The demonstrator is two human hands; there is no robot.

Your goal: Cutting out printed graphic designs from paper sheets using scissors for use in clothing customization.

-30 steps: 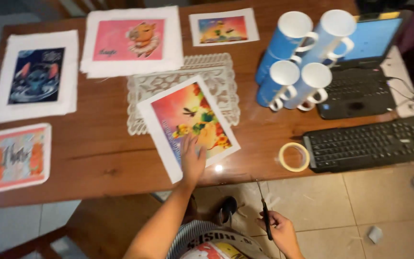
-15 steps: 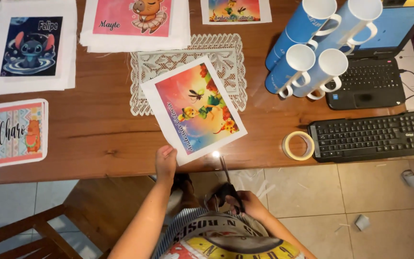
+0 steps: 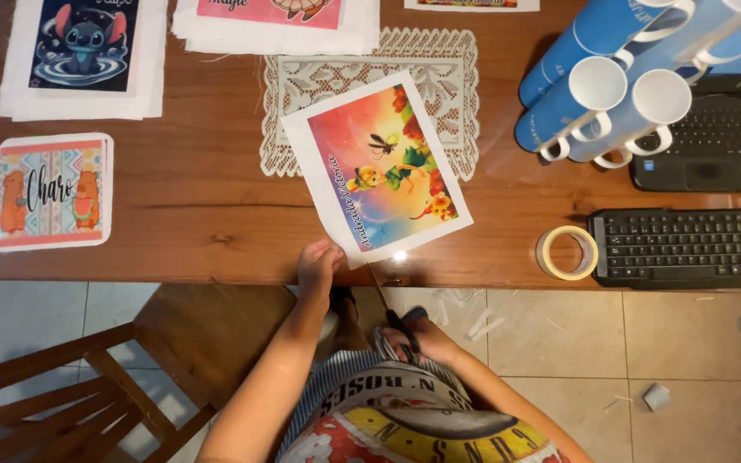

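1. The left hand (image 3: 319,261) pinches the near corner of a glossy white-bordered print with a fairy on an orange and pink ground (image 3: 379,167): thumb and fingers are closed on the paper's edge, right at the table's front rim.
2. The print lies skewed on the brown wooden table (image 3: 199,197). Its far half rests over a white lace doily (image 3: 452,94), and its near corner reaches the table edge.
3. The right hand (image 3: 418,341) is below the table edge, near the person's lap, wrapped around the dark handles of a pair of black scissors (image 3: 381,291). The blades point up toward the held corner and read as one thin line, so I cannot tell whether they are parted.
4. By the look of it, the step in hand is lining the scissors up with the white border. No cut shows in the sheet.
5. A cut from here would call for the corner to be held taut and lifted clear of the wood, with the blades opened and set along the edge of the coloured picture.
6. Nearby are a roll of tan tape (image 3: 566,253), a black keyboard (image 3: 688,249) and a stack of blue mugs with white insides (image 3: 593,94), all well right of the print
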